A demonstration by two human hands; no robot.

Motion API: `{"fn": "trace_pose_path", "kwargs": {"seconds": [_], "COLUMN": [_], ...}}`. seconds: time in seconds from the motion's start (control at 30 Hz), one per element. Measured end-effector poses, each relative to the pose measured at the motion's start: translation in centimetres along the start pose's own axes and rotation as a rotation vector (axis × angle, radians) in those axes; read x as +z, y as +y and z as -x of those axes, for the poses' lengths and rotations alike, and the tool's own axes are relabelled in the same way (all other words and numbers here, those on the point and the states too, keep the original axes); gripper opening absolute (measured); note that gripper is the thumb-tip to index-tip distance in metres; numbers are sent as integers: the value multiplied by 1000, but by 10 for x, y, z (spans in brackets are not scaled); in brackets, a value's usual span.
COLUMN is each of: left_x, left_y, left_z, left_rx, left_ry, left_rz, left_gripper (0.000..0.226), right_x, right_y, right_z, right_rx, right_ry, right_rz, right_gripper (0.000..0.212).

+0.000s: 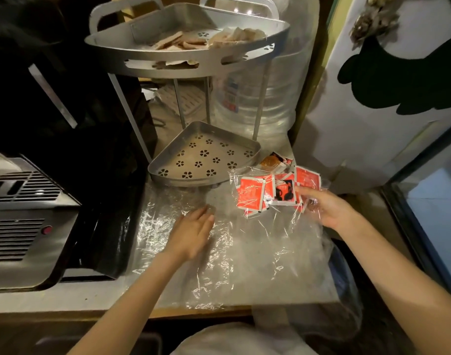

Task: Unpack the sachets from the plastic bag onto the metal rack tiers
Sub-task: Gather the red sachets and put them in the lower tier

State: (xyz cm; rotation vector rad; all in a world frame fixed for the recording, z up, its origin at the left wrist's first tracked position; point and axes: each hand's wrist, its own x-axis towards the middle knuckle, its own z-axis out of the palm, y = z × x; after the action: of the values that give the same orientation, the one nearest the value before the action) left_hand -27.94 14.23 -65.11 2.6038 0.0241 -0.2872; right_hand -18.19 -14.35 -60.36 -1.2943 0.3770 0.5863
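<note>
Pinched in my right hand (329, 208) is a bunch of red sachets (273, 192), still wrapped in the clear plastic bag (244, 252) spread over the grey counter (65, 298). My left hand (193, 231) lies flat on the plastic, fingers loosely together, holding nothing. Just behind stands the metal rack (188, 55): its lower tier (204, 156) bare, its upper tier (152, 49) carrying pale packets. One orange sachet (275, 161) lies beside the lower tier. A steel appliance (22, 226) sits at left, a water jug (257, 98) behind.
</note>
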Motion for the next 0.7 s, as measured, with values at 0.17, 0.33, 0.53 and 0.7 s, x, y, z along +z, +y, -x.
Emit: {"fn": "trace_pose_path", "kwargs": {"seconds": [0.17, 0.33, 0.53, 0.7], "left_x": [-34, -60, -73, -104], "left_y": [43, 64, 66, 65], "left_z": [-10, -20, -18, -21], "left_rx": [-115, -64, -205, -244], "left_ry": [127, -319, -225, -129], "left_rz": [608, 1295, 1392, 1305], "left_gripper": [54, 44, 17, 16], "right_x": [10, 30, 55, 79], "right_y": [-10, -20, -28, -45], "right_z": [8, 11, 14, 15], "right_rx": [-37, -79, -139, -117], "right_ry": [-46, -95, -107, -194], "right_rz": [38, 66, 138, 169], "right_gripper": [51, 65, 25, 17]}}
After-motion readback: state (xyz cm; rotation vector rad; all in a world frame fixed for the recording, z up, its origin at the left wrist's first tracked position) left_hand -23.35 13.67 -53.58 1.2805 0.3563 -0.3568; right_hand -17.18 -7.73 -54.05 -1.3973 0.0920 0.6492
